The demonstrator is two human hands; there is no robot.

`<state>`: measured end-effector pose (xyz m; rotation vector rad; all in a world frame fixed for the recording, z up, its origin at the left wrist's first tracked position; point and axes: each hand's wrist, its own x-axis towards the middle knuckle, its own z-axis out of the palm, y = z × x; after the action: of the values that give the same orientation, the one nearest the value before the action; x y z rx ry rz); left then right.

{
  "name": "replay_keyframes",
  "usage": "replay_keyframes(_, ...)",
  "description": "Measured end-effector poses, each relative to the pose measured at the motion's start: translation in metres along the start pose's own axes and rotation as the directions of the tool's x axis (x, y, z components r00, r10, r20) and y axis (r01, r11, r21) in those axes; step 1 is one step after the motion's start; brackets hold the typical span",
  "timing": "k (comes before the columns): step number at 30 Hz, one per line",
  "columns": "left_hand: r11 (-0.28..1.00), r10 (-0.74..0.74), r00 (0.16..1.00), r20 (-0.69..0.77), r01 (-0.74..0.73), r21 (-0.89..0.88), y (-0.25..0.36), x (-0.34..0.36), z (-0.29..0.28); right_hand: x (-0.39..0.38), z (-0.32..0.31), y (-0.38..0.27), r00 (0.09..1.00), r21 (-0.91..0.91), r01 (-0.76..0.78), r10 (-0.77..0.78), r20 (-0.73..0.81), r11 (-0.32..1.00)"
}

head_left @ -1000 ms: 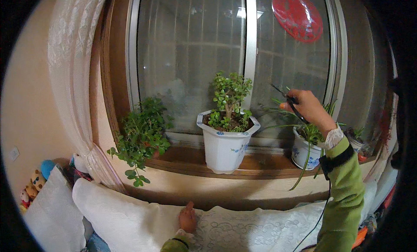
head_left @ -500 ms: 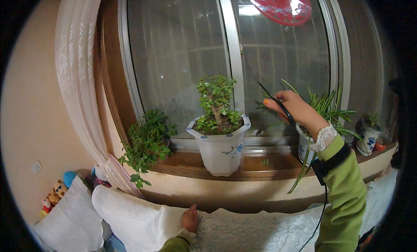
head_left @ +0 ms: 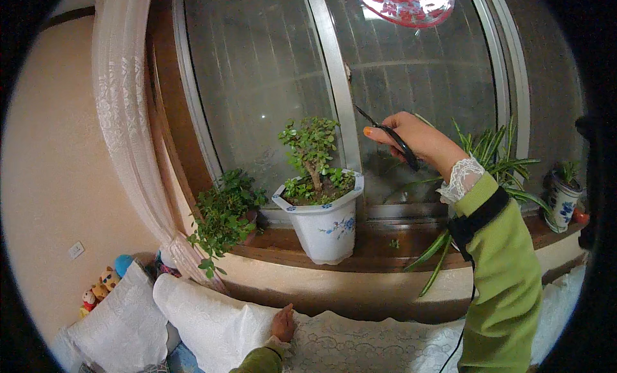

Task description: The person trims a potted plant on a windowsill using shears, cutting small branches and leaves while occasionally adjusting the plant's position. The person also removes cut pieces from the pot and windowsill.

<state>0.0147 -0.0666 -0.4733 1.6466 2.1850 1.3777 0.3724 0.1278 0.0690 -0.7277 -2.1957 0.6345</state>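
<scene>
My right hand (head_left: 418, 138) is closed round a pair of black-handled scissors (head_left: 403, 150). Their dark blades point up and left, toward the upright window frame. To the left of the blades stands a small bushy succulent (head_left: 310, 141) with a woody stem, growing in a white hexagonal pot (head_left: 326, 230) with blue flowers. The scissors are apart from it. On the sill to the right of this pot lies a small green sprig (head_left: 394, 244). My left hand (head_left: 283, 323) rests on the top edge of the white sofa cover (head_left: 238, 331), fingers laid along it, holding nothing I can see.
A leafy trailing plant (head_left: 222, 212) stands at the sill's left end. Long-leaved greenery (head_left: 491, 154) is behind my right forearm, with a smaller blue-and-white pot (head_left: 563, 206) farther right. Window glass (head_left: 257, 71) rises behind; a curtain (head_left: 122, 135) hangs left.
The view has shifted and tilted a little. My right hand with the scissors has moved left, closer to the succulent. My left hand stays on the sofa cover.
</scene>
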Motion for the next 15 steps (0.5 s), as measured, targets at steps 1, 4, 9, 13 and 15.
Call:
replay_keyframes(1, 1.0, -0.016, 1.0, 0.012, 0.016, 0.014, 0.001, 0.0, 0.0, -0.001, 0.001, -0.001, 1.0, -0.001, 0.003, -0.003, -0.004, 1.0)
replay_keyframes(4, 1.0, -0.022, 1.0, 0.005, 0.022, 0.013, 0.001, -0.002, 0.001, -0.005, 0.005, -0.003, 1.0, 0.012, 0.01, -0.01, 0.007, 1.0)
replay_keyframes(9, 0.998, 0.06, 0.997, -0.043, -0.059, 0.018, -0.003, 0.0, 0.006, -0.015, 0.002, -0.009, 0.998, -0.02, 0.039, -0.038, 0.05, 0.999)
replay_keyframes(13, 0.999, 0.027, 0.999, -0.023, -0.027, 0.018, -0.005, 0.001, 0.007, -0.025, 0.003, -0.012, 0.997, -0.115, 0.077, -0.076, 0.009, 0.99)
replay_keyframes(15, 0.999, 0.025, 0.999, -0.03, -0.024, 0.046, -0.003, 0.001, 0.004, -0.025, 0.002, -0.015, 0.993, -0.167, 0.114, -0.119, -0.02, 0.979)
